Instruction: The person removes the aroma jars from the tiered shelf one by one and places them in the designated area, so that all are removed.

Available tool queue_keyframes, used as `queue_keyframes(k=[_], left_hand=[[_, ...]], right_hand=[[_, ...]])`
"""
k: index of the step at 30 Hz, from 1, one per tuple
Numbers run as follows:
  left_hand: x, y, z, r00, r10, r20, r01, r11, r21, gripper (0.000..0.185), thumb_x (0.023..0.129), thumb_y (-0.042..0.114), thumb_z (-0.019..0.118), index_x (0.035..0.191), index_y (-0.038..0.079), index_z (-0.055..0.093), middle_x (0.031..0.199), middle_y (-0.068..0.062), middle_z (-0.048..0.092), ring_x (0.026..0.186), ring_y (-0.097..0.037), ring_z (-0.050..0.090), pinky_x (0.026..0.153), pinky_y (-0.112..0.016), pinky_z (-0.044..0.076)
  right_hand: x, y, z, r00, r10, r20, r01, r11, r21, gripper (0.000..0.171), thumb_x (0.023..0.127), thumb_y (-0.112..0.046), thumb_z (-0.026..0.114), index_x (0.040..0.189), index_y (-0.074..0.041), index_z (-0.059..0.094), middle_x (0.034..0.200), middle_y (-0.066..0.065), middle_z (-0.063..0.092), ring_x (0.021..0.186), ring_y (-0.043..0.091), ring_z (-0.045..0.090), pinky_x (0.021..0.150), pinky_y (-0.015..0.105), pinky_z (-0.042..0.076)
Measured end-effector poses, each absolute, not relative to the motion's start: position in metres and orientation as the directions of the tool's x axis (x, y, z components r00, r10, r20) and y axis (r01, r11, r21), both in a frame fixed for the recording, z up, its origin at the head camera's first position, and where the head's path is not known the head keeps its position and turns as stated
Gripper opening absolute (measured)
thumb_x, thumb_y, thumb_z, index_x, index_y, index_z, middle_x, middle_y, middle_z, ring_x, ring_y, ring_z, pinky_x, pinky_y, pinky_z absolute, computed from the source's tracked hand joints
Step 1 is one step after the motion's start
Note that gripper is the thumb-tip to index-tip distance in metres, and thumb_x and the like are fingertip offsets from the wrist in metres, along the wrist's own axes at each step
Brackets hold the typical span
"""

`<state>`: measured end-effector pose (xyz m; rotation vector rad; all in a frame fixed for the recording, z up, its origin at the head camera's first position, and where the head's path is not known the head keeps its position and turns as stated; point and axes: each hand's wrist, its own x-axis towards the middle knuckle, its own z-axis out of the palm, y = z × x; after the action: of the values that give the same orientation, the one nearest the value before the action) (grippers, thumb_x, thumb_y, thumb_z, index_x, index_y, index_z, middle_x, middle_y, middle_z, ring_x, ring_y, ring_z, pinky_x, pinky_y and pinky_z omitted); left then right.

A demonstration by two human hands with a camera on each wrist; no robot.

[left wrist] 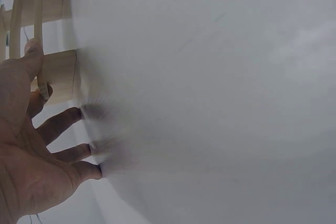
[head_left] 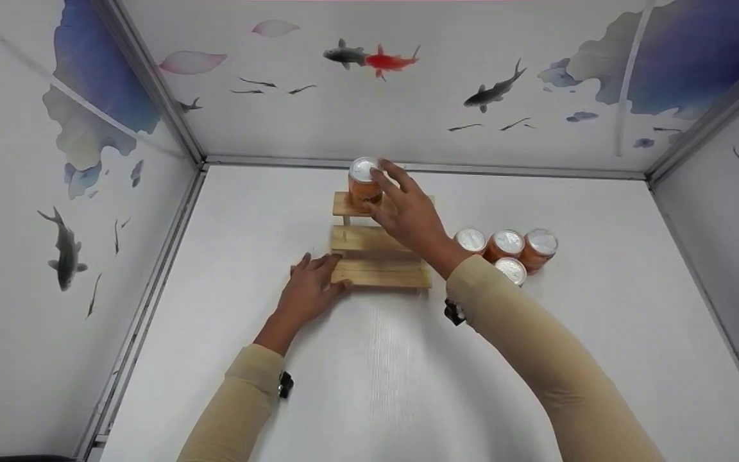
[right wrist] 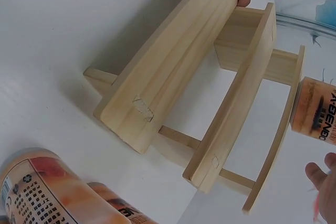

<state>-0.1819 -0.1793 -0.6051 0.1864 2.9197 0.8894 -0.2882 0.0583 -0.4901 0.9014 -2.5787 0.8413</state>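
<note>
A three-step wooden display rack [head_left: 379, 274] stands on the table. On the left part of its top step sits an orange can [head_left: 362, 191] with a silver lid, upright. My right hand [head_left: 411, 215] is at the can's right side, fingers spread. In the right wrist view the can [right wrist: 316, 109] rests against the top board, and the visible fingertips [right wrist: 315, 174] stand apart from it. My left hand [head_left: 308, 289] pinches the left end of the lowest step. In the left wrist view, thumb and index finger hold that board [left wrist: 39, 72], while the other fingertips [left wrist: 97, 171] touch the table.
Several more orange cans [head_left: 539, 249] stand grouped on the table right of the rack, beneath and beside my right forearm. A white back wall [head_left: 421, 128] with painted fish rises close behind the rack. Side walls [head_left: 16, 289] enclose the table.
</note>
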Motion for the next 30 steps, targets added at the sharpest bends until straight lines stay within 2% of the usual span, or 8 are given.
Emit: queue_keyframes(k=[6,15,20,27,30], left_hand=[[-0.182,-0.178,-0.604,-0.988,0.151,-0.033,0.11,0.832,0.544,0.074,0.108,0.064,0.06,0.165,0.015,0.054,0.168,-0.017,0.055,0.163,-0.058,0.034,0.126,-0.081,0.031],[-0.182,-0.179,-0.606,-0.99,0.137,-0.043,0.09,0.826,0.556,0.073,0.108,0.064,0.061,0.165,0.019,0.054,0.169,-0.015,0.054,0.164,-0.057,0.031,0.129,-0.079,0.028],[-0.181,-0.179,-0.605,-0.99,0.131,-0.051,0.081,0.824,0.561,0.073,0.108,0.063,0.061,0.166,0.02,0.053,0.17,-0.014,0.053,0.165,-0.056,0.029,0.129,-0.079,0.027],[-0.181,-0.179,-0.604,-0.99,0.13,-0.061,0.075,0.827,0.557,0.074,0.108,0.064,0.061,0.167,0.021,0.052,0.171,-0.014,0.052,0.166,-0.055,0.029,0.13,-0.079,0.026],[-0.181,-0.179,-0.603,-0.99,0.129,-0.063,0.072,0.824,0.562,0.075,0.107,0.065,0.062,0.167,0.022,0.052,0.171,-0.014,0.052,0.166,-0.055,0.029,0.13,-0.079,0.025]], right_hand=[[-0.291,0.054,-0.492,-0.753,-0.479,0.452,-0.649,0.653,-0.389,0.065,0.109,-0.037,0.074,0.163,-0.007,0.053,0.171,0.018,0.045,0.151,0.039,0.056,0.112,0.052,0.06],[-0.293,0.048,-0.493,-0.785,-0.454,0.421,-0.613,0.664,-0.427,0.064,0.109,-0.037,0.074,0.163,-0.012,0.051,0.173,0.018,0.043,0.148,0.037,0.061,0.117,0.049,0.057],[-0.293,0.043,-0.493,-0.8,-0.428,0.419,-0.595,0.651,-0.471,0.063,0.107,-0.036,0.076,0.161,-0.014,0.051,0.172,0.017,0.043,0.148,0.038,0.06,0.12,0.05,0.054],[-0.296,0.039,-0.495,-0.815,-0.398,0.422,-0.579,0.598,-0.555,0.064,0.103,-0.029,0.082,0.158,-0.012,0.054,0.163,0.023,0.051,0.145,0.044,0.062,0.118,0.056,0.055],[-0.297,0.037,-0.496,-0.826,-0.385,0.41,-0.562,0.596,-0.573,0.063,0.103,-0.027,0.082,0.158,-0.013,0.053,0.162,0.022,0.052,0.145,0.043,0.062,0.118,0.054,0.055]])
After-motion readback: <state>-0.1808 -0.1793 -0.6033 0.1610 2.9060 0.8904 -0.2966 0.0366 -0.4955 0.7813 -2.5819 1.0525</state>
